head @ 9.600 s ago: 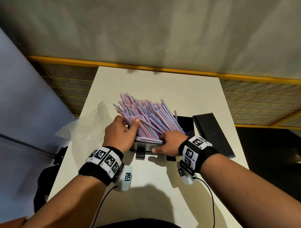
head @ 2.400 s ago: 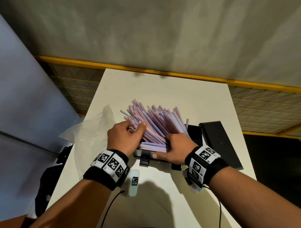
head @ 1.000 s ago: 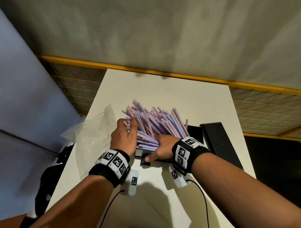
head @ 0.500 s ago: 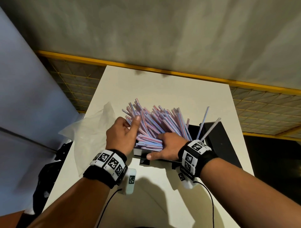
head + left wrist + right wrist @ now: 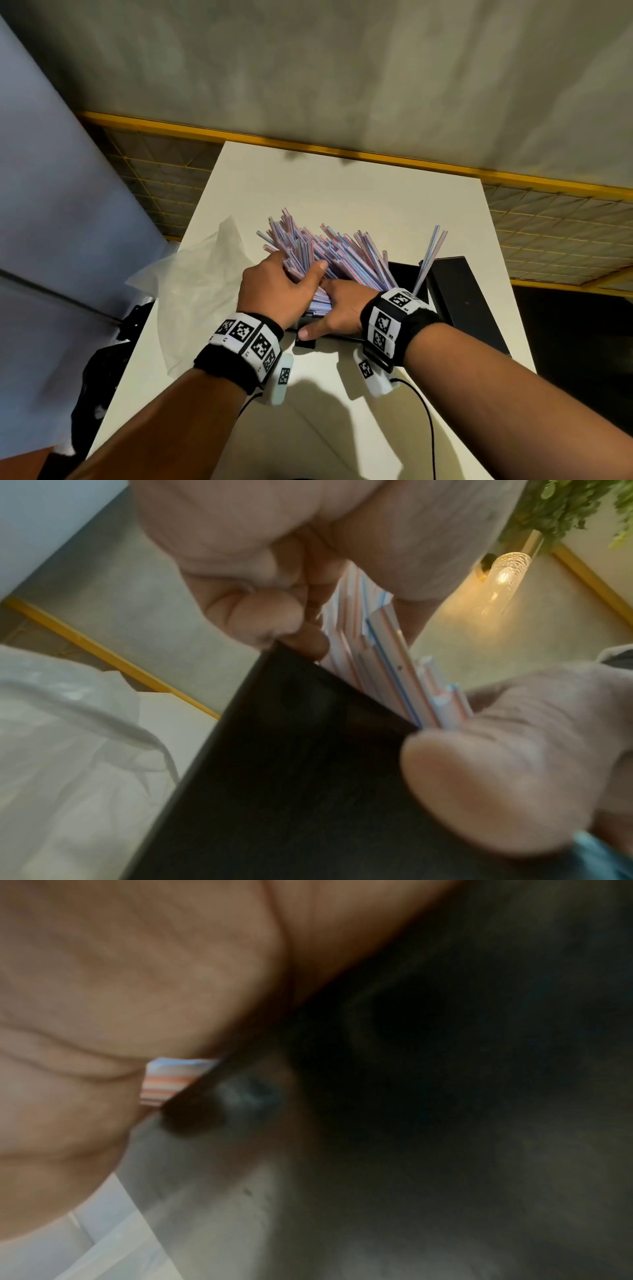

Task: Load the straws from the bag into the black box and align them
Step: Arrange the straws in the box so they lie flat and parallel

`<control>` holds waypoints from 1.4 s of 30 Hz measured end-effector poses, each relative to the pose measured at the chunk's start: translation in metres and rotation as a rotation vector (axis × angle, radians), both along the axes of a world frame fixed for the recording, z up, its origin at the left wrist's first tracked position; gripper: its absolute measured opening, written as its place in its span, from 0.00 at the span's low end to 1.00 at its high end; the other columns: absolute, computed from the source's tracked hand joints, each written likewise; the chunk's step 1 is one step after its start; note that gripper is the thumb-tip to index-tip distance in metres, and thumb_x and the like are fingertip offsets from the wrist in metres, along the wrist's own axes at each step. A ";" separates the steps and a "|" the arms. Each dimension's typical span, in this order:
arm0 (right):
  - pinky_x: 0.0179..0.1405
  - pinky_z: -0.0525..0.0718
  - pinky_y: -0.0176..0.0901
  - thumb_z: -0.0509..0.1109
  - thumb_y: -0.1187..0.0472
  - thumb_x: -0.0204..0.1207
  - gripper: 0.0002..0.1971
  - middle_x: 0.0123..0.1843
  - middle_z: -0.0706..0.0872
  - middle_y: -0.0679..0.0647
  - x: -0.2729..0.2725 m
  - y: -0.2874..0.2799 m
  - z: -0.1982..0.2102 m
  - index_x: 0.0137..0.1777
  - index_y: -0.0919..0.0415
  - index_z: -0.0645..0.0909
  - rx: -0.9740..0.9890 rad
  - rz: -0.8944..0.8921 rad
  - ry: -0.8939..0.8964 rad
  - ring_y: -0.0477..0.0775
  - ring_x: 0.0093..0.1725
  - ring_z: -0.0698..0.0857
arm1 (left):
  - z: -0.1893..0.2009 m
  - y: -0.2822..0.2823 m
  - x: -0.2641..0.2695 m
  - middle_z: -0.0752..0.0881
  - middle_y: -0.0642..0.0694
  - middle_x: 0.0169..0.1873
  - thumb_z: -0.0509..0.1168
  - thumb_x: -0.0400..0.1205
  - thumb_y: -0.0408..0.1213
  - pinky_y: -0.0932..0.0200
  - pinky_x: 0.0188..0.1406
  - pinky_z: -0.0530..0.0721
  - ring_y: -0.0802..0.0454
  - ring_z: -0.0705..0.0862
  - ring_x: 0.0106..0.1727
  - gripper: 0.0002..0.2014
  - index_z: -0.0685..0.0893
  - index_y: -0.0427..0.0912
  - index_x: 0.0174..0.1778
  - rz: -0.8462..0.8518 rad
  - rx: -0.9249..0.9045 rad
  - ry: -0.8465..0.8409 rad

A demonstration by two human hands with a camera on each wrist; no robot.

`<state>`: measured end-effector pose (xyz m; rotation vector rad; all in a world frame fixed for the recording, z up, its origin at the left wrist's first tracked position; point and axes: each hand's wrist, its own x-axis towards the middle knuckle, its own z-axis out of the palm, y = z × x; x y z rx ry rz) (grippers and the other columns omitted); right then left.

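A thick bundle of pink-and-blue striped straws (image 5: 337, 251) leans out of the black box (image 5: 404, 275), fanning up and to the left. My left hand (image 5: 286, 286) grips the bundle's left side, fingers curled round it and thumb laid across the top; in the left wrist view those fingers (image 5: 263, 615) sit at the box wall (image 5: 308, 764) beside the straws (image 5: 387, 653). My right hand (image 5: 337, 310) lies over the straws' near ends, thumb stretched along the box's front wall. Striped straw ends (image 5: 171, 1083) press against its palm. Two loose straws (image 5: 430, 255) stick up at the right.
The crumpled clear plastic bag (image 5: 191, 284) lies left of the box on the white table (image 5: 342, 185). The black lid (image 5: 462, 301) lies right of the box. Cables from the wrist cameras trail over the table's near part. A dark bag hangs at the left edge.
My left hand has slid right over the bundle until its thumb nears the right hand's fingers. Two straws that sprang up at the right half a second ago still stand there.
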<state>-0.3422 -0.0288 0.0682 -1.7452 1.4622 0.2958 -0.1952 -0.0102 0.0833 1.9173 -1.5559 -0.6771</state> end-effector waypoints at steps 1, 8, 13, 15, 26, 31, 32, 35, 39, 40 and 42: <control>0.73 0.76 0.49 0.82 0.32 0.57 0.55 0.79 0.76 0.52 0.000 -0.001 -0.001 0.83 0.53 0.64 0.007 0.001 0.006 0.55 0.75 0.77 | 0.001 0.000 -0.001 0.77 0.56 0.21 0.68 0.76 0.64 0.60 0.38 0.73 0.42 0.88 0.44 0.23 0.85 0.44 0.44 0.000 0.005 -0.002; 0.75 0.71 0.45 0.82 0.34 0.60 0.58 0.83 0.70 0.54 0.004 -0.005 0.008 0.84 0.59 0.60 -0.044 0.019 -0.008 0.57 0.79 0.72 | 0.000 -0.001 0.003 0.85 0.48 0.26 0.67 0.80 0.55 0.51 0.46 0.82 0.37 0.86 0.46 0.20 0.88 0.39 0.44 0.127 -0.011 0.156; 0.42 0.79 0.47 0.70 0.24 0.65 0.38 0.44 0.81 0.52 -0.008 0.006 0.014 0.56 0.59 0.74 -0.262 0.089 0.082 0.57 0.45 0.81 | -0.001 0.003 0.014 0.83 0.49 0.26 0.70 0.77 0.59 0.57 0.33 0.73 0.43 0.82 0.36 0.22 0.79 0.45 0.30 0.147 0.024 0.172; 0.37 0.78 0.47 0.71 0.27 0.66 0.30 0.38 0.79 0.50 -0.020 0.016 0.014 0.46 0.55 0.72 -0.320 0.097 0.083 0.54 0.38 0.78 | -0.003 0.005 0.020 0.85 0.49 0.32 0.71 0.74 0.65 0.57 0.37 0.73 0.46 0.82 0.38 0.24 0.80 0.45 0.40 0.161 0.077 0.141; 0.42 0.81 0.46 0.73 0.34 0.69 0.23 0.43 0.79 0.51 -0.035 0.035 -0.004 0.46 0.52 0.74 -0.280 0.030 0.130 0.54 0.44 0.79 | 0.001 -0.006 0.016 0.78 0.46 0.30 0.56 0.87 0.56 0.52 0.40 0.69 0.39 0.76 0.41 0.22 0.75 0.37 0.43 0.044 0.054 0.045; 0.46 0.81 0.44 0.74 0.35 0.70 0.26 0.47 0.82 0.51 -0.034 0.026 0.004 0.59 0.54 0.78 -0.205 0.035 0.140 0.55 0.48 0.81 | -0.009 -0.005 0.021 0.83 0.42 0.32 0.58 0.84 0.61 0.48 0.43 0.80 0.37 0.82 0.41 0.25 0.75 0.39 0.41 0.154 0.103 0.217; 0.48 0.80 0.44 0.74 0.37 0.71 0.25 0.48 0.82 0.52 -0.032 0.025 0.006 0.58 0.54 0.79 -0.193 0.054 0.132 0.57 0.49 0.81 | -0.007 -0.003 0.020 0.82 0.45 0.33 0.57 0.84 0.61 0.50 0.44 0.77 0.38 0.82 0.43 0.24 0.76 0.39 0.46 0.161 0.113 0.230; 0.54 0.82 0.45 0.72 0.34 0.72 0.31 0.58 0.84 0.55 -0.026 0.021 0.007 0.67 0.55 0.78 -0.134 0.091 0.117 0.59 0.59 0.83 | -0.001 0.003 0.014 0.82 0.47 0.42 0.54 0.86 0.59 0.54 0.50 0.72 0.39 0.80 0.51 0.25 0.75 0.38 0.62 0.135 0.121 0.217; 0.68 0.78 0.50 0.67 0.24 0.68 0.49 0.77 0.76 0.55 -0.017 0.015 0.002 0.81 0.57 0.66 -0.034 0.116 0.227 0.60 0.74 0.76 | 0.002 0.009 0.006 0.80 0.33 0.68 0.49 0.87 0.61 0.51 0.61 0.72 0.35 0.78 0.68 0.32 0.68 0.37 0.75 0.078 0.186 0.226; 0.72 0.76 0.51 0.67 0.24 0.68 0.51 0.80 0.73 0.55 -0.015 0.014 0.002 0.83 0.57 0.63 -0.020 0.107 0.226 0.60 0.77 0.74 | 0.002 0.010 0.004 0.79 0.33 0.70 0.49 0.87 0.61 0.51 0.61 0.72 0.35 0.77 0.70 0.32 0.66 0.37 0.77 0.086 0.200 0.247; 0.73 0.75 0.51 0.69 0.25 0.67 0.52 0.81 0.72 0.56 -0.013 0.010 0.003 0.83 0.58 0.64 -0.020 0.076 0.194 0.59 0.78 0.73 | 0.000 0.009 0.004 0.81 0.34 0.67 0.51 0.86 0.60 0.54 0.57 0.70 0.36 0.78 0.68 0.31 0.67 0.38 0.76 0.125 0.190 0.289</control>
